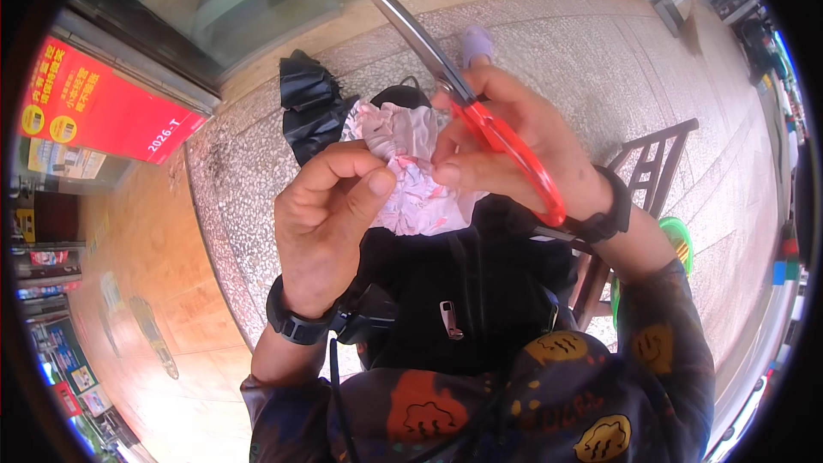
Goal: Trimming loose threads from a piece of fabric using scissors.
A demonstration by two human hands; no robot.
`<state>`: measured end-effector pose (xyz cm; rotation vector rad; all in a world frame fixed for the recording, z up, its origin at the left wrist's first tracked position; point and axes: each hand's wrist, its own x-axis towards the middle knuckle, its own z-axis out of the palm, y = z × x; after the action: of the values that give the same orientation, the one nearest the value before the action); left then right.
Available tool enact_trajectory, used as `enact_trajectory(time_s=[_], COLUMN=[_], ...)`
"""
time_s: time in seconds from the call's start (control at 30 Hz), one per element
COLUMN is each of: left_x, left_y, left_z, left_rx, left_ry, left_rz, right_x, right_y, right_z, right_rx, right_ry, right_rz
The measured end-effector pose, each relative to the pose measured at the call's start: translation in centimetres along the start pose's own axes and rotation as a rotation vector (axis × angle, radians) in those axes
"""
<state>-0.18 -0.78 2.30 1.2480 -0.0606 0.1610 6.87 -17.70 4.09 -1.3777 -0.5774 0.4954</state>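
Between my two hands is a piece of gathered pink and white patterned cloth, bunched along its middle. My left hand pinches its left side between thumb and forefinger. My right hand rests thumb and fingertips on the cloth's right side while it also carries a pair of scissors. The scissors have red handles, and their dark metal blades look closed and point up and to the left, away from the cloth. Below the cloth, a black bag or garment with a zipper pull covers my lap.
A crumpled black plastic bag lies on the speckled floor beyond my left hand. At right stand a dark wooden chair and a green basket. A purple shoe shows ahead. A red sign hangs on glass at left.
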Motion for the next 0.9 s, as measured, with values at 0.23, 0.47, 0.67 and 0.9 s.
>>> enact_trajectory(time_s=[0.23, 0.47, 0.67, 0.9], left_x=[-0.1, 0.3, 0.5, 0.8], left_y=[-0.2, -1.0, -1.1, -0.8], left_z=[-0.9, -0.3, -0.7, -0.8], left_rx=[0.267, 0.389, 0.653, 0.399], left_ry=[-0.134, -0.123, -0.095, -0.131], left_rz=[-0.017, 0.03, 0.225, 0.054], right_x=[1.2, 1.0, 1.0, 0.6], right_y=[0.5, 1.5, 0.9, 0.2], right_z=[0.5, 0.5, -0.2, -0.2], right_rx=[-0.156, -0.052, -0.094, 0.054], right_ry=[-0.058, -0.031, -0.075, -0.034], right_rz=[0.067, -0.026, 0.043, 0.129])
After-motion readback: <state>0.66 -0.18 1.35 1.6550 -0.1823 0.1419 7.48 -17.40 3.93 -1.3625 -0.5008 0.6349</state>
